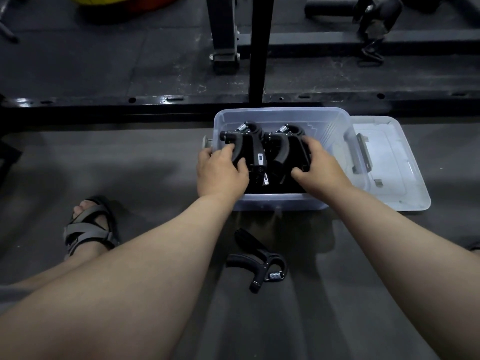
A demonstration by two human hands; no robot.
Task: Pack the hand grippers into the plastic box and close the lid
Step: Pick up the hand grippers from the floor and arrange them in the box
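Left hand (220,172) curled its fingers and thumb round the handle of a black hand gripper (246,146) at the left side of the clear plastic box (280,202), at centre frame. The right hand (320,167) held a second hand gripper (287,148) the same way near the box's middle, and both pieces had their springs toward the far wall. More dark grippers appeared to lie beneath them, though their number could not be told. Packing looked well advanced but unfinished: a loose hand gripper (259,263) lay on the floor (130,165) just in front of the box, at lower centre, between the forearms. The lid (397,162) lay flat on the floor against the box's right side, so closing was yet to come. A sandalled foot (88,229) rested at lower left.
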